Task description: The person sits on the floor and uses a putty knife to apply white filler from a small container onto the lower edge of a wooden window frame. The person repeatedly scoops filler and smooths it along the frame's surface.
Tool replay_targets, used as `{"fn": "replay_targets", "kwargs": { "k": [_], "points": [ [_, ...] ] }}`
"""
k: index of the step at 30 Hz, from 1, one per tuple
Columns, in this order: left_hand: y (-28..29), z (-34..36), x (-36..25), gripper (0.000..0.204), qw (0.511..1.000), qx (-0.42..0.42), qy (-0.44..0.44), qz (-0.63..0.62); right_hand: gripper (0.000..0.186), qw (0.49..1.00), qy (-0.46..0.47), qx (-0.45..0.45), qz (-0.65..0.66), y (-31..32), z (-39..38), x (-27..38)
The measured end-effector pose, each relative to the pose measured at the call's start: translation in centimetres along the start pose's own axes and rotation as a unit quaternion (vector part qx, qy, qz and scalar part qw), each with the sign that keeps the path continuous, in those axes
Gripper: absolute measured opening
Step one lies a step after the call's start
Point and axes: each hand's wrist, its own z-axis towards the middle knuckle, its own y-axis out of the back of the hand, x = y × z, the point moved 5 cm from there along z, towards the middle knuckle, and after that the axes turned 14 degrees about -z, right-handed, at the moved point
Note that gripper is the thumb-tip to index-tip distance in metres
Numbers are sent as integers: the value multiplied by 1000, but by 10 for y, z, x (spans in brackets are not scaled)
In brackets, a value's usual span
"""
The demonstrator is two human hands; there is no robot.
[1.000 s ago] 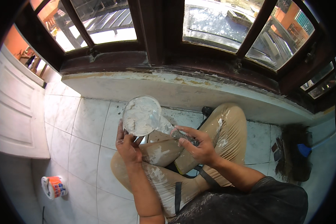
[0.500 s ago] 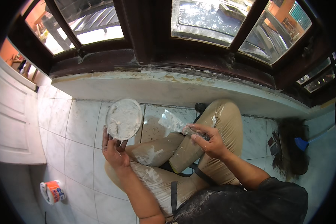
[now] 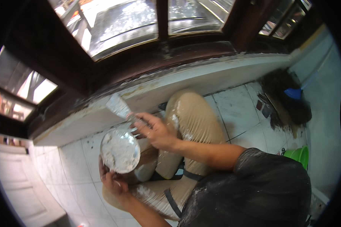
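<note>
My left hand [image 3: 114, 184] holds a round, shallow plate [image 3: 137, 150] from its near-left edge, with fingers curled beneath it. Lumpy white putty [image 3: 115, 148] covers much of the plate, and a shiny bare strip shows along its right side. In my right hand [image 3: 157, 132] is a putty knife [image 3: 119, 107], gripped by its whitish, smeared handle. Its flat metal blade points up and left, beyond the plate, and in the picture overlaps the low wall's edge. I cannot tell whether the blade touches that wall.
A low pale wall [image 3: 201, 84] with a scuffed ledge runs under dark wooden window frames [image 3: 113, 70]. My crossed legs [image 3: 195, 117] in putty-stained trousers sit on white floor tiles [image 3: 235, 109]. At right are a dark bristly heap [image 3: 280, 90], a blue broom head [image 3: 293, 93] and a green basin [image 3: 297, 155].
My view has swung right, bringing the green basin in and taking most of the orange-and-white tub out. The putty knife has moved up and left, to beyond the plate, which stays in my left hand.
</note>
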Motion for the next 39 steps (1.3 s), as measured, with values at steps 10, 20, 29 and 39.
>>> {"fn": "replay_targets", "kwargs": {
  "k": [10, 20, 29, 39],
  "points": [
    [23, -65, 59, 89, 975, 90, 103, -173, 38, 996, -61, -5, -70, 40, -34, 27],
    [-28, -92, 102, 88, 966, 198, 77, -148, 36, 996, -75, 50, -21, 58, -52, 92],
    [-31, -121, 56, 107, 982, 119, -148, 18, 39, 968, 189, -140, -88, 151, -134, 170],
    [-129, -172, -38, 113, 894, 166, -32, -416, 30, 828, 84, -404, -380, 328, -246, 93]
  ]
}}
